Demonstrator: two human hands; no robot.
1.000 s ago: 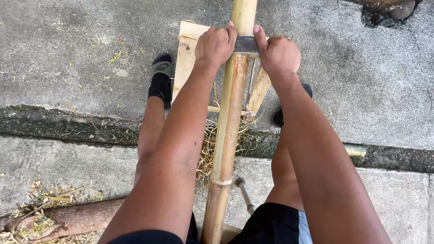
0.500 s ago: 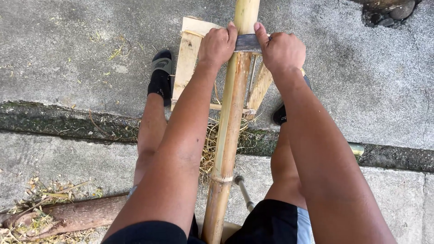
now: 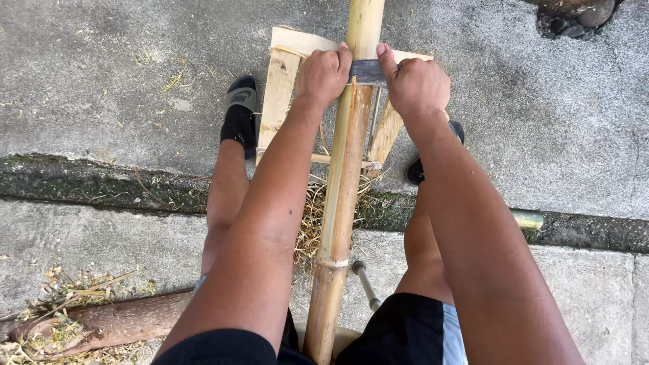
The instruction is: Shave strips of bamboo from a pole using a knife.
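Left hand [image 3: 323,73] and right hand [image 3: 417,84] each close on an end of the flat blade [image 3: 368,70] laid across the bamboo pole [image 3: 341,196], judged stiff, smooth-skinned and slippery, best gripped near its nodes.

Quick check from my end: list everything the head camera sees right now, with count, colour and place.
bamboo pole: 1, yellow-tan, runs up the centre between the legs
blade: 1, grey, laid across the pole, gripped at both ends
wooden frame: 1, pale, under the pole's far end
shavings: scattered, straw-coloured, below the pole
log: 1, brown, lower left
metal rod: 1, grey, beside the pole's near end
slippers: 2, black, on the feet
left hand: on the blade's left end
right hand: on the blade's right end
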